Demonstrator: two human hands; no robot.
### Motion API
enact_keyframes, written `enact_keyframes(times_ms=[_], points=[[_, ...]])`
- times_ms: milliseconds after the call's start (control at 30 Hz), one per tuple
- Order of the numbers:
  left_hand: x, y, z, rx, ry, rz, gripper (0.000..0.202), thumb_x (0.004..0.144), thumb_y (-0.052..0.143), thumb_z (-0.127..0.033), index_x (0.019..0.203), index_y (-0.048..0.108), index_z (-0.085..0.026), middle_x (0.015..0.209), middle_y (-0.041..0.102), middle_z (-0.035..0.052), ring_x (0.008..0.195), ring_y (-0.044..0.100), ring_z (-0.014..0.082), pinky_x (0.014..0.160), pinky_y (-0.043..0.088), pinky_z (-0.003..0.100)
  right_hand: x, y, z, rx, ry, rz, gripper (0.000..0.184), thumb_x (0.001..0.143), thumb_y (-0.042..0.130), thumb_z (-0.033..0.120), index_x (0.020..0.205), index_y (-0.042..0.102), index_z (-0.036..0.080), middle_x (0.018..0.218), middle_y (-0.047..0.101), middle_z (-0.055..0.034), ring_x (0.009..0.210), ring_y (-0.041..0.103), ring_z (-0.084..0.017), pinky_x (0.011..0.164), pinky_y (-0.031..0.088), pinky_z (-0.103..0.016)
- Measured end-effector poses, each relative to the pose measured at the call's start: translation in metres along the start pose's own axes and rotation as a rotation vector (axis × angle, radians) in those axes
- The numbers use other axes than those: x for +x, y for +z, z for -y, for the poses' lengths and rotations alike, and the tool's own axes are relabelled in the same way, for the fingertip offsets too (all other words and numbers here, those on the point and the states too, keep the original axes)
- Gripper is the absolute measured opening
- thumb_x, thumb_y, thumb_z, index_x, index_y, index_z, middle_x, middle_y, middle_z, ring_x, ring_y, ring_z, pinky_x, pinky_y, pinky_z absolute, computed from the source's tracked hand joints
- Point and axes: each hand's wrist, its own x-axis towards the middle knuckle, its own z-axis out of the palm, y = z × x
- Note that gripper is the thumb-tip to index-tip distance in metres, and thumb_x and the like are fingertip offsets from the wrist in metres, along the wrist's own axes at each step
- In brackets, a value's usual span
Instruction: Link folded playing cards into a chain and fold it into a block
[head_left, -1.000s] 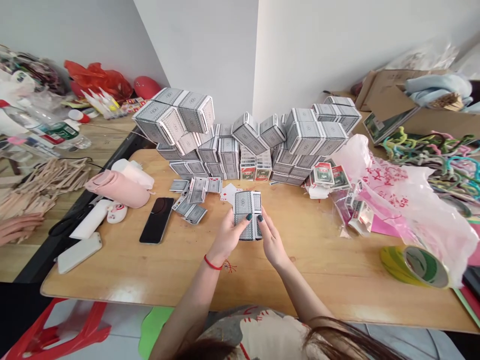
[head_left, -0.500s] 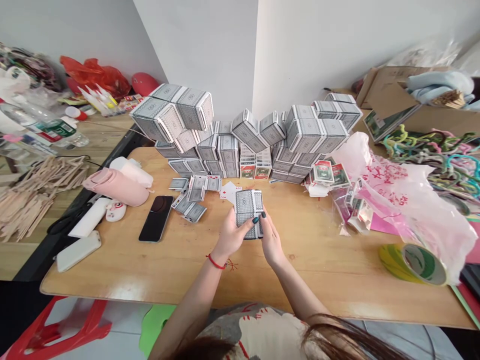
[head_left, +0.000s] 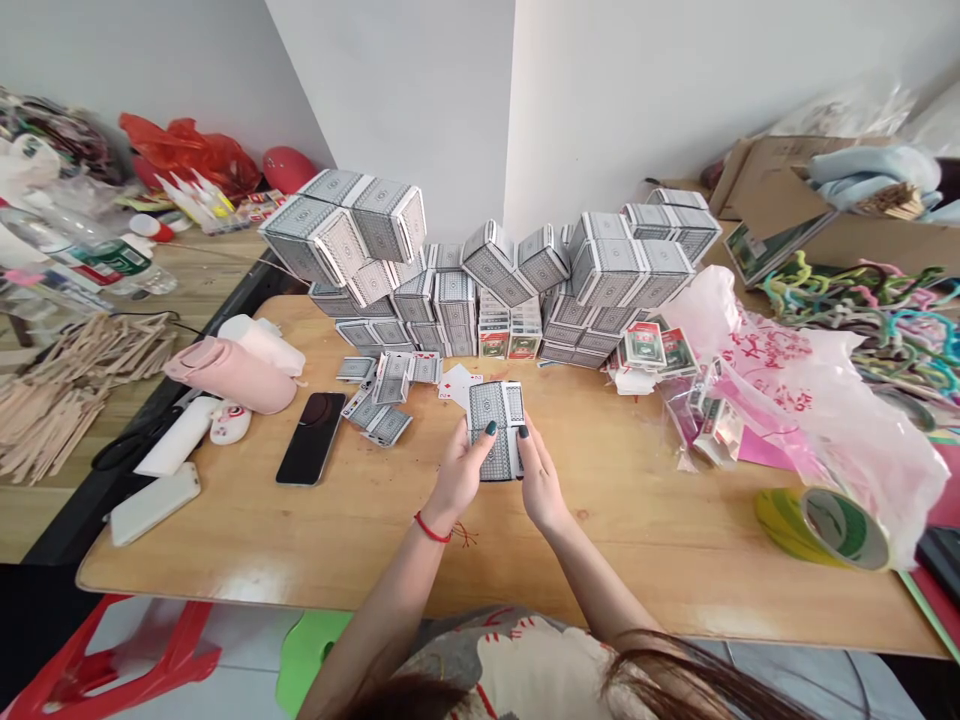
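Between my two hands, above the table, is a block of folded playing cards (head_left: 491,405) with grey patterned backs. My left hand (head_left: 459,468) grips its left side, thumb lying across the face. On the opposite edge my right hand (head_left: 541,480) is closed, its thumb near the lower right corner. Just behind the block lie loose face-up cards (head_left: 457,383). To the left sits a small pile of folded cards (head_left: 382,405). Farther back stands a structure of many similar card blocks (head_left: 454,300), with card boxes (head_left: 508,340) in its middle.
A black phone (head_left: 311,438), a pink pouch-like roll (head_left: 232,372) and a white mouse (head_left: 230,422) are on the left. On the right lie red-green card boxes (head_left: 651,345), a pinkish plastic bag (head_left: 795,370) and a roll of yellow tape (head_left: 821,525).
My left thumb has moved up and leftward on the card block. Both hands keep hold of it in nearly the same place, and the view has shifted slightly.
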Motion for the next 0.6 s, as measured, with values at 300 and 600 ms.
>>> enact_keyframes(times_ms=[300,600], points=[[0.0017,-0.0017,0.0000,0.065,-0.018,0.005,0.035,0.075,0.057,-0.032,0.107,0.053,-0.018,0.114,0.058,0.0075,0.107,0.052,0.0218,0.091,0.039,0.034,-0.0016,0.0020,-0.0015,-0.108,-0.109,0.011,0.056,0.088,0.021,0.049,0.138,0.015,0.027,0.138,0.034,-0.0012,0.126,0.029,-0.020,0.104,0.024,-0.038],[-0.0002,-0.0028,0.0000,0.131,-0.044,0.011,0.034,0.075,0.057,-0.031,0.106,0.051,-0.018,0.110,0.060,0.0075,0.103,0.054,0.0218,0.086,0.042,0.034,-0.0028,-0.0010,-0.0032,-0.165,-0.127,0.034,0.054,0.087,0.023,0.048,0.137,0.021,0.026,0.127,0.045,-0.0054,0.123,0.031,-0.022,0.102,0.024,-0.042]])
